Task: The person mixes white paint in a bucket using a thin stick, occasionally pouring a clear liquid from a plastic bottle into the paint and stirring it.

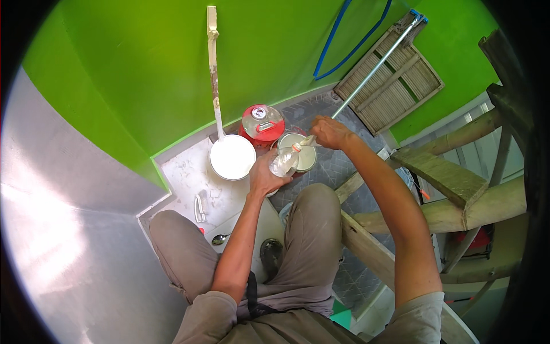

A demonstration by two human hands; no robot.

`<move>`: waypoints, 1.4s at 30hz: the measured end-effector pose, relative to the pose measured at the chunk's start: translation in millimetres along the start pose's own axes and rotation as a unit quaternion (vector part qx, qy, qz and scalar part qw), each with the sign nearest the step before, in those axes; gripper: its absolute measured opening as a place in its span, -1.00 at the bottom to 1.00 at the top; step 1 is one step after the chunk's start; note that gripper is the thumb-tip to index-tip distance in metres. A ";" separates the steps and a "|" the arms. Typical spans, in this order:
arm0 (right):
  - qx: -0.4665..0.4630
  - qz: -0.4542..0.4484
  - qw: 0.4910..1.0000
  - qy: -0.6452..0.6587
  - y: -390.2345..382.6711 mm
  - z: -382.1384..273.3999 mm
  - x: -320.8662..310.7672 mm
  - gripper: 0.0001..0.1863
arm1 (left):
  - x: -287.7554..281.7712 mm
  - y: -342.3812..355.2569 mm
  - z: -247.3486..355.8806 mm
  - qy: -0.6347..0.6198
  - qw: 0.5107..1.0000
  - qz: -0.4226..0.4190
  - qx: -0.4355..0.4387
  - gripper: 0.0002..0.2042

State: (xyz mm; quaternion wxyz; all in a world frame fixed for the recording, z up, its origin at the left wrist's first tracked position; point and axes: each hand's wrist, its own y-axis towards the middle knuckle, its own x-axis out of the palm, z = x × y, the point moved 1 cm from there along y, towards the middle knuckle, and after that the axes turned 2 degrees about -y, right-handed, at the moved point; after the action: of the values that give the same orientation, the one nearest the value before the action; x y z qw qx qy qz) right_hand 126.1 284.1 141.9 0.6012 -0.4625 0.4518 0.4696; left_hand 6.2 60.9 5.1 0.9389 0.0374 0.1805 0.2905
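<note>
My left hand (265, 176) is wrapped round a clear plastic bottle (282, 164) with an orange ring at its neck. The bottle is tilted over an open round can (307, 158) with pale contents. At the bottle's mouth, my right hand (331, 133) is closed on a pale piece (308, 140) whose kind I cannot make out. Left of the bottle stands a round bucket (232, 156) of white paint-like liquid. Just behind the hands is a red and silver tin (263, 122) with a round cap and a handle on top.
A pale stick (213, 63) leans on the green wall behind the bucket. A roller pole (372, 74) and slatted wooden panel (395, 86) lean at the far right. Wooden poles and planks (441, 178) stand close to my right arm. A spoon (219, 239) lies near my left knee.
</note>
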 end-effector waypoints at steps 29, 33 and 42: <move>0.227 -0.183 0.951 0.104 41.2 -25.9 207.9 -0.77 | -0.6 -76.1 -61.8 -0.006 0.999 0.028 -0.014 -0.08; 0.267 -0.155 0.941 0.141 44.0 -26.3 226.4 -0.76 | 3.7 -82.8 -78.1 0.000 0.999 0.036 -0.012 -0.08; 0.338 -0.180 0.905 0.185 48.1 -28.0 214.4 -0.36 | 13.4 -94.7 -92.9 -0.033 0.999 0.037 -0.017 -0.05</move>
State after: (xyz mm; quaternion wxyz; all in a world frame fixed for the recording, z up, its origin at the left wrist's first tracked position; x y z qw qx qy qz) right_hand 108.1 294.4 -78.7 0.7012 -0.3834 0.5959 0.0784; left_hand 33.3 -13.2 -102.2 0.9333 0.0372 0.1431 0.3272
